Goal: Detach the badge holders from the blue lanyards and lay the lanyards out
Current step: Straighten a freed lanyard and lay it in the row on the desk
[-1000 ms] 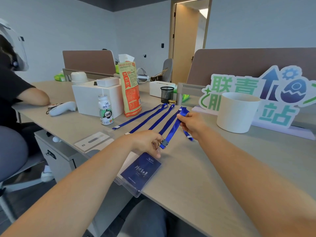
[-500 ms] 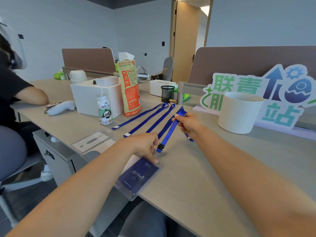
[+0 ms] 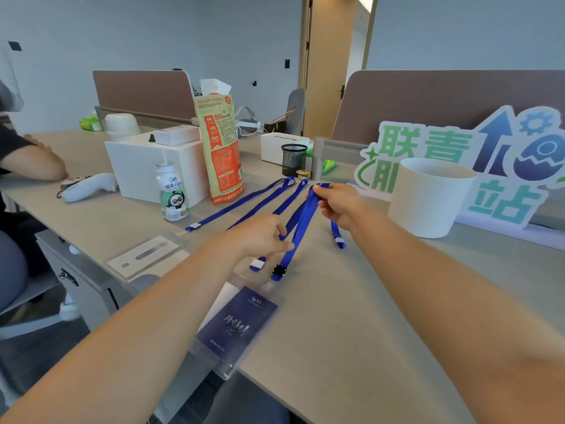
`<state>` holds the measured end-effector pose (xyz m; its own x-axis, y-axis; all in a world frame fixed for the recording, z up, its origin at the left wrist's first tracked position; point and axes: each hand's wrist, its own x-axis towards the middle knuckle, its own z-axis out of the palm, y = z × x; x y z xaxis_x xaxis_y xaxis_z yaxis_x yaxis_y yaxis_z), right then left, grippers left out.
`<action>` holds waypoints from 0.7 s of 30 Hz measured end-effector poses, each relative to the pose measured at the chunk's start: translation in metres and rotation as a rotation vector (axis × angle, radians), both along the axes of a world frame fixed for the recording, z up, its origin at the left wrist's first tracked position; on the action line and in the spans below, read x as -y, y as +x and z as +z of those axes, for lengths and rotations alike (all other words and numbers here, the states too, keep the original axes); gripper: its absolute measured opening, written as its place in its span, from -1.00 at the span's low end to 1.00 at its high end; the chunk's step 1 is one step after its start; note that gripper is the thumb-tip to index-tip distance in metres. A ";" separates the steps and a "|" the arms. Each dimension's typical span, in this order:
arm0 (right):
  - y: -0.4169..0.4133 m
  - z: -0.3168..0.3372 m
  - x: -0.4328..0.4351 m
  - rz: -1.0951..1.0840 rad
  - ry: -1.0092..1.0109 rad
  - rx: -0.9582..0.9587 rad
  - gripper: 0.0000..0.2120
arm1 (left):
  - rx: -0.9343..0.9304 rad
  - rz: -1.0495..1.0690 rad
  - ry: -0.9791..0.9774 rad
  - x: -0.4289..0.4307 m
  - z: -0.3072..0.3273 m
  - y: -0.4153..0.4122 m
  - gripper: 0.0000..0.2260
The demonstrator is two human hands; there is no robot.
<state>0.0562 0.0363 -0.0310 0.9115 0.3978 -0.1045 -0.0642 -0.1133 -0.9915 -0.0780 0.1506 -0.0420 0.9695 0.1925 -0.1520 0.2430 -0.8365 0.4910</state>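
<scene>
A blue lanyard (image 3: 301, 228) stretches between my two hands above the table. My right hand (image 3: 337, 203) pinches its far loop end, and my left hand (image 3: 263, 237) pinches it lower down, just above its black clip (image 3: 278, 271). A dark blue badge holder (image 3: 237, 325) in a clear sleeve lies flat on the table below the clip, apart from it. Two more blue lanyards (image 3: 241, 203) lie stretched out to the left. One loose strap end (image 3: 337, 237) trails under my right hand.
A white pot (image 3: 428, 197) and a coloured sign (image 3: 489, 157) stand at the right. A small drink bottle (image 3: 171, 191), an orange bag (image 3: 221, 148), a white box (image 3: 143, 166) and a black mesh cup (image 3: 293, 159) sit behind the lanyards. Another person's arm (image 3: 30, 163) rests at the left.
The badge holder has come away from the lanyard clip and now lies flat on the table. My left hand slid up the strap, and both hands lowered the lanyard toward the table.
</scene>
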 end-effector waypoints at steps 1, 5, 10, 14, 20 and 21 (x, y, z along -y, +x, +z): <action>0.000 0.001 0.001 -0.002 0.010 -0.004 -0.95 | 0.012 0.034 -0.056 0.003 -0.001 0.006 -0.64; 0.003 0.002 0.006 0.003 0.062 0.012 -0.91 | 0.062 0.103 -0.276 0.011 0.001 0.026 -0.62; 0.006 0.005 0.011 0.041 0.069 0.025 -0.87 | 0.128 0.096 -0.324 0.012 0.005 0.045 -0.88; 0.010 0.008 0.013 0.060 -0.028 0.075 -0.81 | 0.142 0.118 -0.418 0.008 0.006 0.056 -0.87; 0.011 0.009 0.016 0.180 -0.020 0.007 -0.84 | 0.104 0.057 -0.565 0.004 0.008 0.068 -0.79; 0.012 0.008 0.017 0.214 -0.016 -0.016 -0.85 | 0.085 0.038 -0.571 0.003 0.008 0.069 -0.77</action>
